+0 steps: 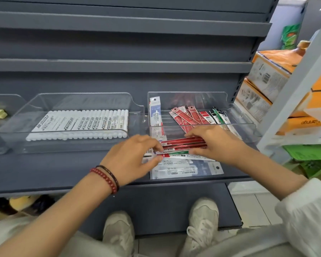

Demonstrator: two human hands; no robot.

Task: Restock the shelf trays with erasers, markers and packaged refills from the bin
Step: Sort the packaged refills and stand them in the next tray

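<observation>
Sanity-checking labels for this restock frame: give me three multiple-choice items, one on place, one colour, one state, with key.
1. The loose refill packs lie: A in a bin; B on the shelf before the right tray; C on the floor.
2. The markers in the middle tray are: A white; B black; C blue.
3. The hands are: A both idle; B both holding markers; C both on the refill packs.
Key: B, they rest on the shelf outside the tray's front wall; A, barrels and caps are white; C, the left hand pinches the packs' end, the right hand grips the red ones.
</observation>
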